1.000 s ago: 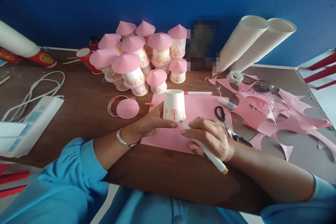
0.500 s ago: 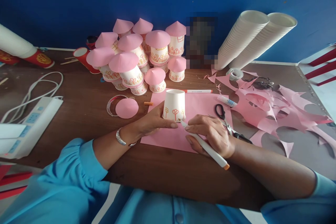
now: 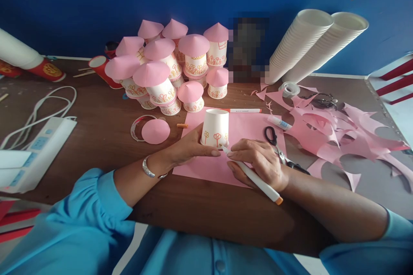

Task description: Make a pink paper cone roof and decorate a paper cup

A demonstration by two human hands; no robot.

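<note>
My left hand (image 3: 193, 146) is closed around a white paper cup (image 3: 215, 122), held upside down with its rim low. Red and yellow flowers are drawn around the cup's lower part. In my right hand (image 3: 258, 161) is a white marker (image 3: 261, 182) with an orange end, its tip at the cup near the rim. Beneath both hands lies a sheet of pink paper (image 3: 200, 167). A second marker (image 3: 243, 111) rests on the sheet's far edge, and a small orange cap (image 3: 182, 126) is just left of the cup.
Several decorated cups with pink cone tops (image 3: 151, 74) stand behind. To the right are scissors (image 3: 279, 150), a glue stick (image 3: 280, 123), a tape roll (image 3: 289, 90), pink scraps (image 3: 325, 137) and tall cup stacks (image 3: 300, 43). A power strip (image 3: 41, 150) lies left, near a pink disc (image 3: 155, 131).
The cup has turned slightly in my left hand, so the drawn flowers sit a little further right. The marker stays close to its rim. The whole view has shifted slightly.
</note>
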